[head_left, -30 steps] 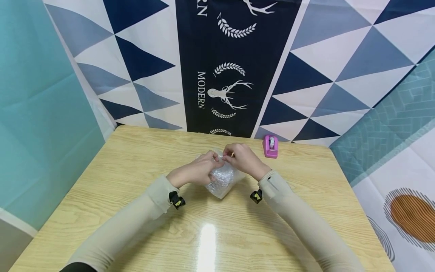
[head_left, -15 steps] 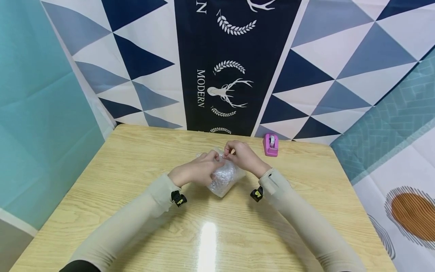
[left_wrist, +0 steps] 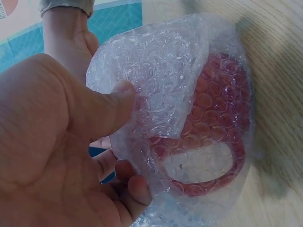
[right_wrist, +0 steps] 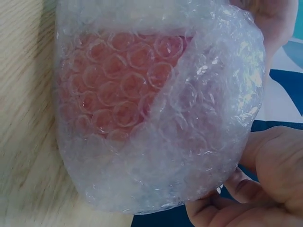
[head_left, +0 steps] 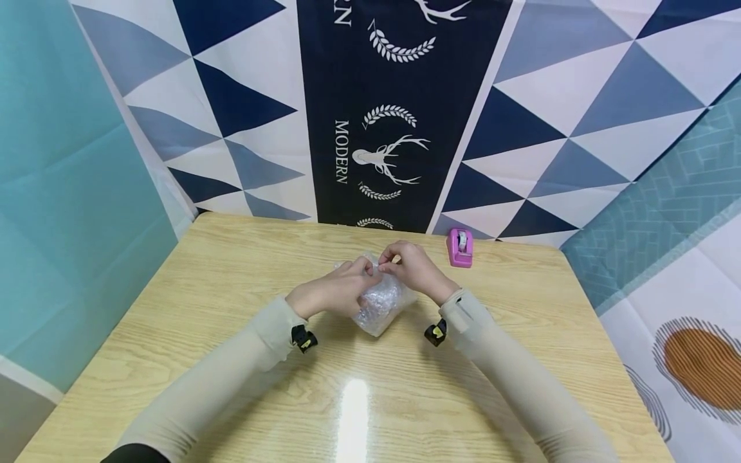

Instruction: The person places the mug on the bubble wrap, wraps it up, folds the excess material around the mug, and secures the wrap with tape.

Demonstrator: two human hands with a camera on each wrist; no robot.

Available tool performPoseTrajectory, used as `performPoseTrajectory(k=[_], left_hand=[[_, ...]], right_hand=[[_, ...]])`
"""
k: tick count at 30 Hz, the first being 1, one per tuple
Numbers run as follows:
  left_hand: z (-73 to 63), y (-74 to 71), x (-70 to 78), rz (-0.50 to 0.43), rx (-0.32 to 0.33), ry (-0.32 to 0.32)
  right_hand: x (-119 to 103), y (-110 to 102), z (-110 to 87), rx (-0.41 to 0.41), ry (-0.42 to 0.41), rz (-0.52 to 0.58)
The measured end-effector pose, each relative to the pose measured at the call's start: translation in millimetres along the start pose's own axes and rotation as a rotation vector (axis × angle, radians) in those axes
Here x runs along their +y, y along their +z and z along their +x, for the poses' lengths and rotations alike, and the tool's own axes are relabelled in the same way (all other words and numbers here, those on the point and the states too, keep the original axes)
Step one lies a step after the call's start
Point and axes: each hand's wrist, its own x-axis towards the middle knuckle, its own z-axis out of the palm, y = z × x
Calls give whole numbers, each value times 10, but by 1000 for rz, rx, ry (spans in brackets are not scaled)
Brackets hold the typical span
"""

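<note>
A red mug shows through a layer of bubble wrap at the middle of the table; its loop handle is plain in the left wrist view. My left hand grips the wrapped mug from the left, thumb pressed on a folded flap of the wrap and fingers curled at its edge. On the other side my right hand pinches the edge of the wrap with thumb and fingertips, close to the left fingers. What lies between those right fingertips is too small to make out clearly.
A pink tape dispenser with a roll in it stands near the back edge of the wooden table, right of the hands. Patterned cloth hangs behind the table, with more cloth on both sides.
Both hands keep nearly the same hold on the bubble-wrapped mug. Only tiny shifts of the right fingers and of the head view show.
</note>
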Motion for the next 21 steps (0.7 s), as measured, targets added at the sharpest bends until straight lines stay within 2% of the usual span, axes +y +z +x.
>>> performPoseTrajectory(k=[3,11,14,21], left_hand=[[1,1,-3,5,3,12],[-4,-19,-3,-34,7,17],[0,-28,-4,-47,4,14],[5,-32,-7,-48,-1,21]], right_hand=[[1,-10,17,-43,21,-5],[-53,-21,103,-238,88,38],[-89,1,97,-242,93,16],[-185,94,0,-169,10,-227]])
